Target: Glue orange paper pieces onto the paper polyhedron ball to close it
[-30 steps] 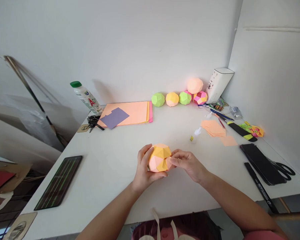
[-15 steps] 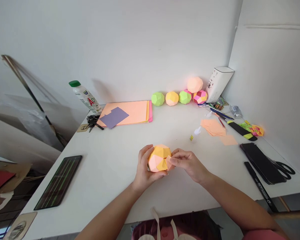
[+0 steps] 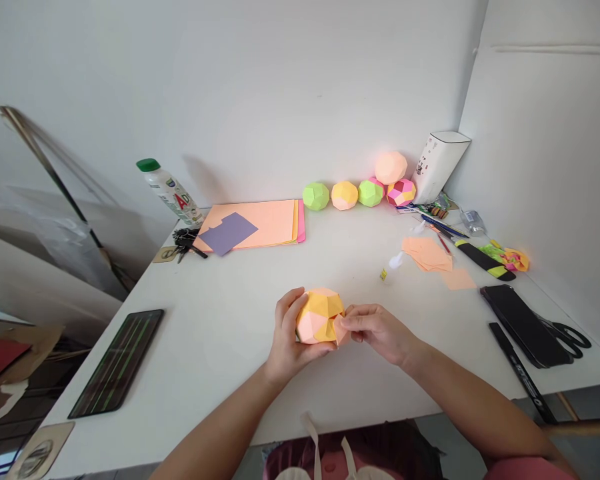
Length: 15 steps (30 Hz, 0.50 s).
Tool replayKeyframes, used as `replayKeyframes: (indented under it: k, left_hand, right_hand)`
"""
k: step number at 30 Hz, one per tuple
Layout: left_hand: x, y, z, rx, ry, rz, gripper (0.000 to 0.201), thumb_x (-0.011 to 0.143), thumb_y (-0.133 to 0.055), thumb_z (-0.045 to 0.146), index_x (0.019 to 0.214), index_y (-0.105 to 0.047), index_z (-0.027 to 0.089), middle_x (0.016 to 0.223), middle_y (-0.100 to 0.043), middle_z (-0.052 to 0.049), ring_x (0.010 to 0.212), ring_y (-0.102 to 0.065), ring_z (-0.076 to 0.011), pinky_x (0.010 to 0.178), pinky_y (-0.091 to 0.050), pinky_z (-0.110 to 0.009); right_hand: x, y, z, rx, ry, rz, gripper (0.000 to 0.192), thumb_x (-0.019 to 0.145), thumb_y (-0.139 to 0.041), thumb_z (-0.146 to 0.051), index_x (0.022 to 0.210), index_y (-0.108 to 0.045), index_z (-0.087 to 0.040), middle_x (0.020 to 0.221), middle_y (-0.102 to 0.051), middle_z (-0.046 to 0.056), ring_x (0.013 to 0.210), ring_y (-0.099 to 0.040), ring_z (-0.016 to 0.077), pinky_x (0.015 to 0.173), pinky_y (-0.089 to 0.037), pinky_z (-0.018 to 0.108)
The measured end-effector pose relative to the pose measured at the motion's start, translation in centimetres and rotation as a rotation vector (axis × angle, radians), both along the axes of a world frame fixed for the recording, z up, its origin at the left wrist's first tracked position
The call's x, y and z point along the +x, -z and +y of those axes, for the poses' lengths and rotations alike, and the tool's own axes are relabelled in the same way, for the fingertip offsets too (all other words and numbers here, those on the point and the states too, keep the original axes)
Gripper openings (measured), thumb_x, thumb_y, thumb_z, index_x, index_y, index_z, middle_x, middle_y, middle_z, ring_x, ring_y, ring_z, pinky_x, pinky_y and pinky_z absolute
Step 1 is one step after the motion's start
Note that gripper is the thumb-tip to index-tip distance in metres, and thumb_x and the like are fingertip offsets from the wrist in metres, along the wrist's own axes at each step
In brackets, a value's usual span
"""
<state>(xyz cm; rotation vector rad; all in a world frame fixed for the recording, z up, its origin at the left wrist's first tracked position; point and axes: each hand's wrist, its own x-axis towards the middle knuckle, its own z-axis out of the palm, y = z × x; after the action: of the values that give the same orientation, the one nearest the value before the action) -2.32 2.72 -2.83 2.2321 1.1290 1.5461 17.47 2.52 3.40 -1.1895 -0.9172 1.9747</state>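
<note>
A faceted paper ball [image 3: 320,312] in peach and yellow-orange is held just above the front middle of the table. My left hand [image 3: 291,337] cups it from the left, fingers behind and thumb underneath. On the ball's right side a narrow gap shows beside a loose peach paper flap [image 3: 339,329]. My right hand [image 3: 377,331] pinches this flap between thumb and index finger. How far the flap is tucked into the ball is hidden by the fingers.
Finished paper balls [image 3: 345,195] line the wall. Coloured sheets [image 3: 265,223] lie at back left near a bottle [image 3: 173,193]. Peach paper pieces [image 3: 427,254], a cutter [image 3: 485,259], scissors [image 3: 565,337] and a marker [image 3: 521,371] lie right; a tablet [image 3: 117,363] lies left.
My right hand has shifted very slightly at the flap, its fingers curling closer together. The gap beside the flap looks a little wider. My left hand keeps its hold on the ball.
</note>
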Motion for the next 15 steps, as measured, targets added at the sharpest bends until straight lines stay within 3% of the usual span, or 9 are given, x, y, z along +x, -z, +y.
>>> replayKeyframes:
  k: [15]
  left_hand:
    - [-0.01, 0.13, 0.04, -0.020, 0.011, -0.009, 0.078, 0.077, -0.058, 0.069, 0.138, -0.034, 0.027, 0.128, -0.043, -0.016, 0.118, -0.047, -0.0340, 0.091, -0.047, -0.054]
  right_hand:
    - [0.03, 0.03, 0.02, 0.039, -0.007, -0.020, 0.025, 0.062, -0.081, -0.037, 0.054, -0.066, -0.019, 0.064, -0.049, -0.003, 0.063, -0.034, 0.0118, 0.061, -0.025, 0.031]
